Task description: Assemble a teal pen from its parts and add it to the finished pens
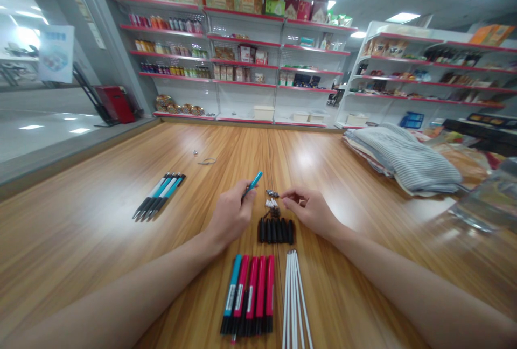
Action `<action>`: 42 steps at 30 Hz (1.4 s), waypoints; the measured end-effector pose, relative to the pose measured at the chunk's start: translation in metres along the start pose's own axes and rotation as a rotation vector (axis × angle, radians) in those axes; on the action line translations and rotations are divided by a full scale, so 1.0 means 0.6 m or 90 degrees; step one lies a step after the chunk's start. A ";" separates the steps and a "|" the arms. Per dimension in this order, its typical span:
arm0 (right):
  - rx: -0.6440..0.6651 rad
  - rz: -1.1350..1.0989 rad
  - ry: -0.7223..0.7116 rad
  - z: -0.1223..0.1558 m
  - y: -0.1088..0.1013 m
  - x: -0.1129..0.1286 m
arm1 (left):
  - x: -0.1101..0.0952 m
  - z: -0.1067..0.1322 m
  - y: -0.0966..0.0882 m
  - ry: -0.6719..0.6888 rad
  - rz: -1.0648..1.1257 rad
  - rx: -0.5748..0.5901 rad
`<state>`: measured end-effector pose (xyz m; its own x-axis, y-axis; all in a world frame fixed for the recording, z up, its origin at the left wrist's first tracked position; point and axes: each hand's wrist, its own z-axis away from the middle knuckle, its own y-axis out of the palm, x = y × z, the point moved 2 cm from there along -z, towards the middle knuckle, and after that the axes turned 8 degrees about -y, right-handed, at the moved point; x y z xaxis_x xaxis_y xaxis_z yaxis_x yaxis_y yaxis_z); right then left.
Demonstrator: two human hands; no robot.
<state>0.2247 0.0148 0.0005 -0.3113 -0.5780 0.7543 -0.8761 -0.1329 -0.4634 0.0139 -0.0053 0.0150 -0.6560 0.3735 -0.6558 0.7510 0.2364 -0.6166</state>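
My left hand (234, 210) is closed around a blue pen barrel (253, 181), its tip pointing up and away. My right hand (309, 210) has thumb and forefinger drawn together beside a small pile of metal pen tips (272, 193); whether something is pinched there is too small to see. Just below that pile lie small white parts (271, 203) and small dark parts (275, 213). Several black grip sleeves (276, 230) stand in a row nearer to me. Closer still are pink pen barrels (252, 290), a blue one (231, 292) and thin white refills (296, 298).
Several blue and white pens (159, 196) lie side by side at the left on the wooden table (100, 263). A thin loop (207, 161) lies farther back. Folded striped cloth (399, 155) and a clear container (490, 198) are at the right. Stocked shelves (246, 44) stand behind.
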 end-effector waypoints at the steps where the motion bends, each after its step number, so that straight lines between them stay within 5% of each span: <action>1: 0.011 0.052 -0.016 0.000 0.000 0.000 | -0.001 0.001 -0.001 -0.005 0.012 0.001; 13: 0.035 0.152 -0.058 0.002 0.002 0.003 | -0.015 0.015 0.003 0.195 -0.031 0.012; 29: 0.058 0.279 -0.087 0.000 0.001 -0.004 | -0.020 0.012 -0.009 0.066 0.079 -0.002; 42: 0.036 0.347 -0.069 -0.002 -0.005 -0.006 | -0.009 0.003 0.002 0.120 0.049 0.033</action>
<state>0.2277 0.0185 -0.0003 -0.6708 -0.6549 0.3479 -0.5771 0.1664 -0.7995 0.0181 -0.0085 0.0172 -0.5670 0.5513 -0.6120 0.7907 0.1562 -0.5920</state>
